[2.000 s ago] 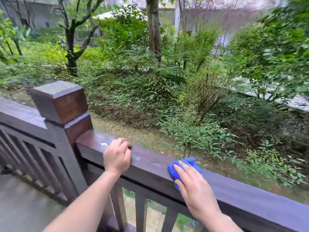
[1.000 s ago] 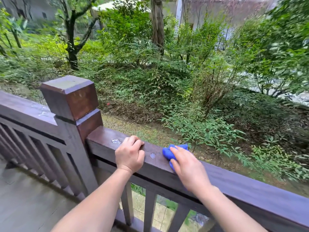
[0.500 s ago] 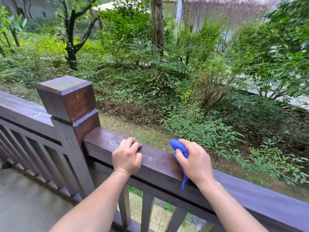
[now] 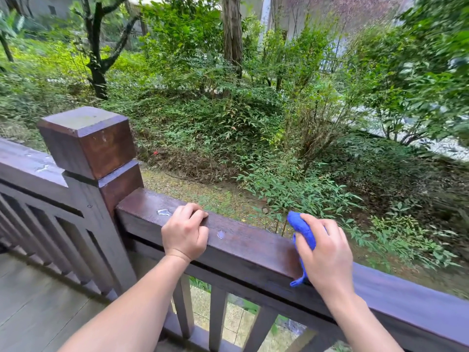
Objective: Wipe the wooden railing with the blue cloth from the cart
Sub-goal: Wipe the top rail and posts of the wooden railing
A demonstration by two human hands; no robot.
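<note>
A dark brown wooden railing (image 4: 248, 243) runs from the corner post down to the lower right. My left hand (image 4: 185, 231) is curled over its top edge, just right of the post, gripping the rail. My right hand (image 4: 326, 252) presses a bunched blue cloth (image 4: 303, 231) onto the rail top, with one cloth corner hanging over the near face. Two water drops sit on the rail, one left of my left hand and one between my hands. The cart is out of view.
A square corner post (image 4: 88, 141) stands at the left, with a second rail section (image 4: 28, 166) running off left. Balusters fill the space below. Grey deck boards (image 4: 38, 308) lie at the lower left. Beyond the rail are shrubs and trees.
My right hand slid the cloth left along the rail, then back right a little and wrapped it over the rail's edges. My left hand kept its grip.
</note>
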